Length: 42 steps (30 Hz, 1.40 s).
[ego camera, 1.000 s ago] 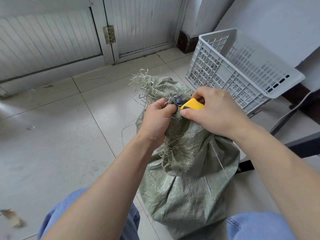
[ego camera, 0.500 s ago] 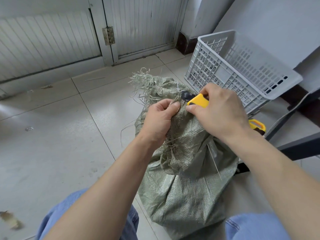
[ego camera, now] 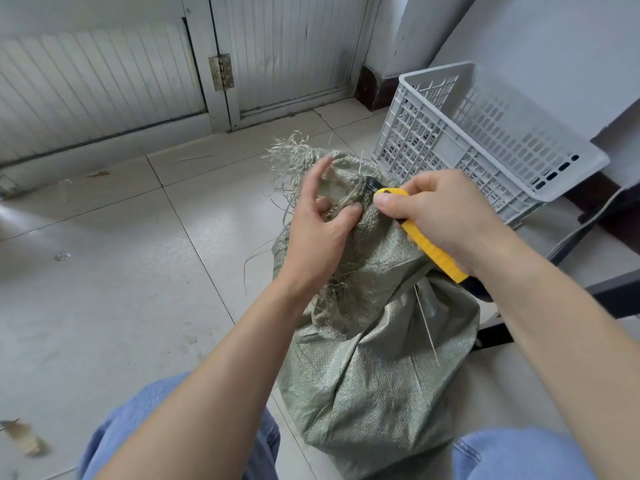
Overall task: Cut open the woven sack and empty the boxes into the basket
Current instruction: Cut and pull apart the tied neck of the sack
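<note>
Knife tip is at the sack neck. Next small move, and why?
Probably close the left hand round the bunched neck of the woven sack and pull it taut. The right hand holds the knife with its black tip at the tie, but the left forefinger is lifted and the pinch looks loose.

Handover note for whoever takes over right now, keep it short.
Left hand: at the sack's gathered neck, thumb on the fabric, index finger lifted; grip unclear.
Right hand: grips the knife, tip at the neck.
Basket: behind the sack to the right, apart from it.
Done: no opening visible yet.
Left: cut the sack open, empty the boxes into the basket; no boxes in view.
</note>
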Available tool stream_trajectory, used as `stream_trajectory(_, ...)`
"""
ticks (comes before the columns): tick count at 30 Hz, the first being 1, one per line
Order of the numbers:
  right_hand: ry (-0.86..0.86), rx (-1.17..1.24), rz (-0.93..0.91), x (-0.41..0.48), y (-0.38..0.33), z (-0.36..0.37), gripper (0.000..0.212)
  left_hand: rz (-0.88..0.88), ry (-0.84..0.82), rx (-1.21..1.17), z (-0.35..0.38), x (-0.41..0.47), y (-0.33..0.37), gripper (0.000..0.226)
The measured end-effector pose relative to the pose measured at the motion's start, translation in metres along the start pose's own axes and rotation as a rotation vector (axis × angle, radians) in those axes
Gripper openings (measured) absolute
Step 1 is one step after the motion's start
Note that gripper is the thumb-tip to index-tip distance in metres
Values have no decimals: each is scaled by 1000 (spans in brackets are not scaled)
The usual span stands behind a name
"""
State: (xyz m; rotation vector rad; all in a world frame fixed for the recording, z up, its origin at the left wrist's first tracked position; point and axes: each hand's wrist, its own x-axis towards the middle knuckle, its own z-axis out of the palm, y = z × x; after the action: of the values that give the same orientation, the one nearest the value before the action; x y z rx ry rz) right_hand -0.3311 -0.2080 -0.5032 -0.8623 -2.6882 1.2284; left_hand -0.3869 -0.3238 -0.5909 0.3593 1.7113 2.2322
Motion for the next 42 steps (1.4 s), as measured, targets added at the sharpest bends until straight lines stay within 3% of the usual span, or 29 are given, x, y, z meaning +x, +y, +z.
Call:
stream_trajectory(4,61,-243,-140,-10,-6,0,36,-22,-9,139,3,3,2,10)
stream_trajectory(12,183,-447,-206,-10,0,8,37,39,1,256,7,1,-9,32)
stream_trajectory(14,134,-289,-88,-3,1,10,37,30,-8,281,11,-4,-10,39)
stream_trajectory(16,-13,74,126,1,-2,10,33,12,-15,313,12,-5,-10,43)
stream_trajectory(18,-61,107,197,5,2,13,31,14,1,370,11,-6,-8,43)
stream_trajectory(19,-6,-67,130,7,3,13,31,15,-18,424,10,-7,-10,41)
stream_trajectory(21,293,-386,-53,14,-3,3,35,-32,-155,618,11,-14,-19,30)
stream_trajectory(23,456,-330,-119,25,-27,-22,40,-127,-256,706,17,-30,-25,20)
stream_trajectory(27,305,-401,-57,36,-44,-51,36,-198,-51,478,10,-19,-21,17)
stream_trajectory(30,171,-436,-75,28,-28,-34,33,-249,8,332,4,-8,-15,16)
stream_trajectory(38,-41,-289,-96,19,-10,-16,41,-224,78,184,0,-5,-11,20)
stream_trajectory(42,-43,-113,-97,21,-10,-6,29,-172,65,224,1,-7,-9,21)
